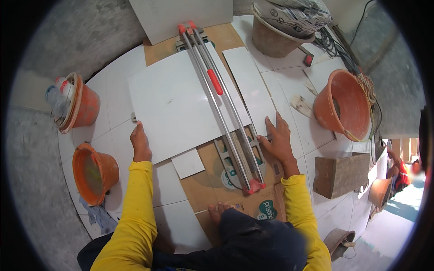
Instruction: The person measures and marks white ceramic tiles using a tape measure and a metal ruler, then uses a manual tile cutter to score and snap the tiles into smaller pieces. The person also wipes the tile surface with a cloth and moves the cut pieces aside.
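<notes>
A large white tile (169,101) lies across a manual tile cutter (210,90) with twin steel rails, red end pieces and a red handle. My left hand (141,141) grips the tile's left edge near its front corner; some fingers are hidden by the tile. To the right of the rails lies a narrow white tile strip (248,77). At its near end, beside the cutter, my right hand (278,139) is open with the fingers apart, the fingertips at the strip's edge. A small white tile piece (188,162) sits just in front of the large tile.
Cardboard (192,192) lies under the cutter. At left stand an orange bucket of murky water (113,169) and stacked buckets (88,108) holding plastic bottles. On the right are an orange tub (323,106), a brown box (341,174), cables (337,47) and a bucket with a sack (266,40).
</notes>
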The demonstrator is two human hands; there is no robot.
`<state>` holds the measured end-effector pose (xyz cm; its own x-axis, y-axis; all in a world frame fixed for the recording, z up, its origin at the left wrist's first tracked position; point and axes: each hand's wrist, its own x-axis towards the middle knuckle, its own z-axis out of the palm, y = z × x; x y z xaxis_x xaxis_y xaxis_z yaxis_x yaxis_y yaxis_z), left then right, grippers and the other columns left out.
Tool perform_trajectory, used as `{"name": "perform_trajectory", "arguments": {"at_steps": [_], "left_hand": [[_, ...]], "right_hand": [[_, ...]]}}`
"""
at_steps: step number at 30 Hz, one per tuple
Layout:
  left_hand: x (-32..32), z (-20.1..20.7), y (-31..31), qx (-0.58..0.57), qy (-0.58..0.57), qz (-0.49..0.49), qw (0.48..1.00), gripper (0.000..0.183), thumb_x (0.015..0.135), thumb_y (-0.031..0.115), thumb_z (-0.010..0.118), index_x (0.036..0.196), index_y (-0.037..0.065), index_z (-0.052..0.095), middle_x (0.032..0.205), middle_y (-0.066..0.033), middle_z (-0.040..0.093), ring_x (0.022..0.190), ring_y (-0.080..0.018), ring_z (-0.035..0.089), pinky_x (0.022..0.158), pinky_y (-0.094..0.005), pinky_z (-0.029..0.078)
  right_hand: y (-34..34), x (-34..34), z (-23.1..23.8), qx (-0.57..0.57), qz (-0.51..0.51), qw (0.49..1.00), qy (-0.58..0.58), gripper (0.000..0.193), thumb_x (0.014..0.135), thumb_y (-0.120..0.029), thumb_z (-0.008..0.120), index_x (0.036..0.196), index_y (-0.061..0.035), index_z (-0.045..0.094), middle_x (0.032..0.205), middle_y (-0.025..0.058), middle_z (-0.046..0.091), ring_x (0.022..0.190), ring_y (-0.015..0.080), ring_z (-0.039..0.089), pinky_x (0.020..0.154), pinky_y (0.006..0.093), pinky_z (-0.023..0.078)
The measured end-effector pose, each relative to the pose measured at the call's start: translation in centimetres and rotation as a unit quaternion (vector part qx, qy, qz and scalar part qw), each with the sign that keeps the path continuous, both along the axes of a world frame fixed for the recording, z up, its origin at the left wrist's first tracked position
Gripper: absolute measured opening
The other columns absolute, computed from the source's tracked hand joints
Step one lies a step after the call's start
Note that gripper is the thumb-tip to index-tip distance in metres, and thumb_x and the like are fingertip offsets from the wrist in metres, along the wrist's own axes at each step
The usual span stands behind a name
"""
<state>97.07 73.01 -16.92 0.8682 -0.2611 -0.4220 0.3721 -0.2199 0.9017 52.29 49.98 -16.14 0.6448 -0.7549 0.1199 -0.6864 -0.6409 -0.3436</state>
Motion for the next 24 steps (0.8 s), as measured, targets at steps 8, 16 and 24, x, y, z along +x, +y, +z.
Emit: {"name": "perform_trajectory", "arguments": {"at_steps": [8,16,24], "left_hand": [[0.5,-1.5,-0.4,0.02,0.001,-0.001,1.0,0.056,0.114,0.04,0.054,0.14,-0.009,0.061,0.136,-0.0131,0.066,0.125,-0.0216,0.058,0.114,-0.0361,0.043],[1.2,-1.6,0.3,0.032,-0.006,-0.015,0.999,0.058,0.115,0.041,0.051,0.145,-0.008,0.057,0.141,-0.0151,0.064,0.13,-0.0244,0.058,0.116,-0.0381,0.044],[0.7,-0.7,0.1,0.016,0.004,-0.035,0.999,0.056,0.115,0.04,0.051,0.142,-0.008,0.058,0.139,-0.0146,0.065,0.127,-0.0234,0.06,0.113,-0.037,0.046]], "right_hand": [[-5.8,-4.8,1.9,0.007,-0.04,0.999,0.021,0.07,0.076,-0.031,0.083,0.138,-0.0011,0.068,0.159,0.0397,0.041,0.144,0.0557,0.042,0.119,0.0578,0.038],[-3.6,1.4,0.3,0.026,-0.091,0.984,0.149,0.129,0.07,-0.089,0.074,0.168,-0.0142,0.036,0.173,0.0358,0.016,0.162,0.0551,0.007,0.122,0.0761,0.011],[-5.7,-0.2,-0.1,0.059,-0.123,0.983,0.121,0.125,0.077,-0.083,0.075,0.171,-0.0139,0.029,0.177,0.0299,0.013,0.165,0.0484,0.004,0.124,0.0745,0.008]]}}
